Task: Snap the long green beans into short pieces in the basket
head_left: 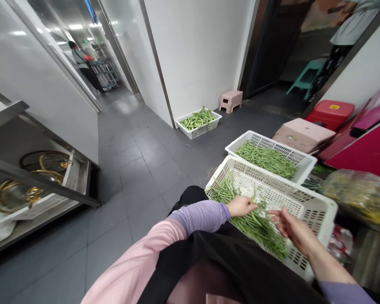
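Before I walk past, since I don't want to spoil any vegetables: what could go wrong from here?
Green beans heaped along the near side of the cream basket, by the left hand, might slip over its rim. The small basket of green vegetables stands on the floor by the wall, where a passing foot could knock it. Shoving the cream basket could nudge the white basket behind it.

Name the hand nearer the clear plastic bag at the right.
Right. The right hand is over the near basket, left of the clear plastic bag and apart from it; the left hand, over green beans in that basket, is farther left.
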`<state>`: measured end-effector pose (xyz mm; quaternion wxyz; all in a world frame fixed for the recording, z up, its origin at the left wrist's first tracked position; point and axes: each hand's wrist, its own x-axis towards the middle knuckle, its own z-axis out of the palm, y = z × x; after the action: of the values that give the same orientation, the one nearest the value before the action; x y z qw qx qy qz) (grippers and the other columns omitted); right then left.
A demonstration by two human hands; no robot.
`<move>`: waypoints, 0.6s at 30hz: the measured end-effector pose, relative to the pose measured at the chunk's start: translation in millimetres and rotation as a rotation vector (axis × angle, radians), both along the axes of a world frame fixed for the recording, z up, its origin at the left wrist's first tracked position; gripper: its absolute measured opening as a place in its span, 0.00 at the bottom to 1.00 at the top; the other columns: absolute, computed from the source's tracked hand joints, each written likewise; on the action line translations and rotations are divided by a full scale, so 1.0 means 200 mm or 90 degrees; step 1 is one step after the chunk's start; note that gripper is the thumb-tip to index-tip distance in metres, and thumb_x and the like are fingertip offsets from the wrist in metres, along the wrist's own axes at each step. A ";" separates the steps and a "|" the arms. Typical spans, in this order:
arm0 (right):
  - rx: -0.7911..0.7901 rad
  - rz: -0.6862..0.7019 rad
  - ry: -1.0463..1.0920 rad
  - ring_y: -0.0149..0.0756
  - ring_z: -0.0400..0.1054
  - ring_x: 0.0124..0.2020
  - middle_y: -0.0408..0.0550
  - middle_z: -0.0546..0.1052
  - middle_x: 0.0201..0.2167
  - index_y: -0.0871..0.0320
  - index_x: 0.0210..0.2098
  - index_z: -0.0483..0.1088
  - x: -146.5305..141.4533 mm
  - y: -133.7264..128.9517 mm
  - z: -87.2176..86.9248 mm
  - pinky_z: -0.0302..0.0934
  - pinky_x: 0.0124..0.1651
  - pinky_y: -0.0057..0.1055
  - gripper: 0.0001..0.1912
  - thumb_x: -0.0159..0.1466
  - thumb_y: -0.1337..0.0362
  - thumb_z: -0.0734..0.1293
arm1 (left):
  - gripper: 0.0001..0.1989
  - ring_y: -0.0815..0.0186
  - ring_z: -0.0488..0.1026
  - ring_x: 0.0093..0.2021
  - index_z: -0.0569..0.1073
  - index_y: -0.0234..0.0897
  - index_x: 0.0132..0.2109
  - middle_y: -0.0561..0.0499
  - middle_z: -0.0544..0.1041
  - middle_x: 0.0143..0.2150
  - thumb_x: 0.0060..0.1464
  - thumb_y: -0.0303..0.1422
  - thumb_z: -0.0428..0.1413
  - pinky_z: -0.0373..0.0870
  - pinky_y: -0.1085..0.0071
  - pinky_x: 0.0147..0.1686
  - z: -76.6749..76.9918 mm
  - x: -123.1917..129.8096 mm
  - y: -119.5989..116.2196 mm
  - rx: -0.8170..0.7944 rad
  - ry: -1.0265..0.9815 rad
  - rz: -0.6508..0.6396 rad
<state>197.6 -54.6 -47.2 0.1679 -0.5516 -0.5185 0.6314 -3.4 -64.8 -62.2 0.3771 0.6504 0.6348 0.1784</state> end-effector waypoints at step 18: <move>0.019 0.203 -0.085 0.30 0.54 0.15 0.39 0.67 0.15 0.55 0.30 0.68 -0.15 -0.16 -0.15 0.50 0.23 0.28 0.16 0.58 0.48 0.66 | 0.20 0.77 0.54 0.16 0.72 0.34 0.29 0.61 0.60 0.16 0.50 0.47 0.65 0.49 0.76 0.18 0.05 0.03 -0.02 -0.233 -0.495 0.173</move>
<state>168.1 -87.3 -76.4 0.0392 -0.5004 -0.6187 0.6043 1.6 -69.5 -52.6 0.6694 0.3686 0.5468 0.3419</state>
